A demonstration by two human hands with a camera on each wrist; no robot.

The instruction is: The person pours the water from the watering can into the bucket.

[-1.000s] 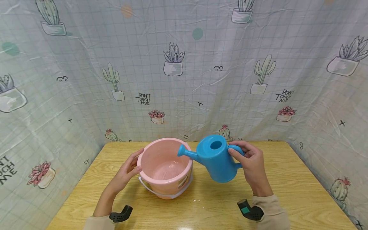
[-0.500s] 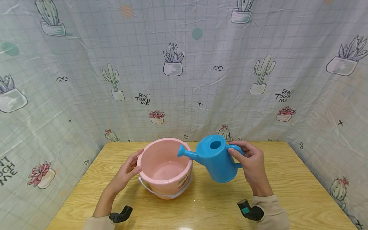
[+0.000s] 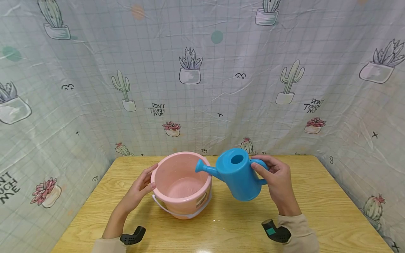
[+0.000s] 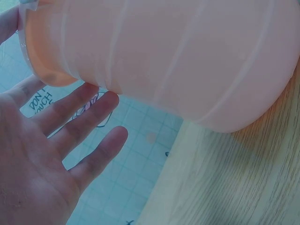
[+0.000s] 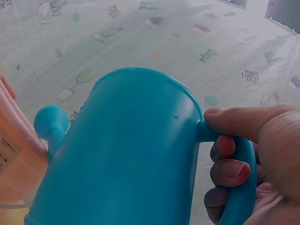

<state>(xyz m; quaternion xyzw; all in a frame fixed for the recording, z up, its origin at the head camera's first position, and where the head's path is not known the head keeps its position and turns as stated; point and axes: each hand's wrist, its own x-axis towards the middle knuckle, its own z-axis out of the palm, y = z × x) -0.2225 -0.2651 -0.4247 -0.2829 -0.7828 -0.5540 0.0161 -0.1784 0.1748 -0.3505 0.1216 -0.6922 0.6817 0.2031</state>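
Observation:
A pink bucket (image 3: pixel 181 199) stands upright on the table, a little water at its bottom. My left hand (image 3: pixel 140 184) rests against its left side, thumb and index finger at the rim. In the left wrist view the other fingers (image 4: pixel 101 152) extend fairly straight along the outer wall. My right hand (image 3: pixel 276 179) grips the handle (image 5: pixel 243 183) of a blue watering can (image 3: pixel 242 181), fingers curled around it and thumb on its top. The can hangs tilted toward the bucket, its spout's rose (image 3: pixel 200 166) over the bucket's right rim. Droplets cling to the can.
The wooden table (image 3: pixel 316 196) extends in front of a cactus-print curtain (image 3: pixel 221 95) that hangs at the back and both sides. The bucket's white handle (image 3: pixel 177 213) hangs down at the front. Small water drops (image 3: pixel 216 220) lie on the table nearby.
The water in the bucket looks calmer than a second ago, with fewer ripples. Both hands, the watering can and the bucket hold their places.

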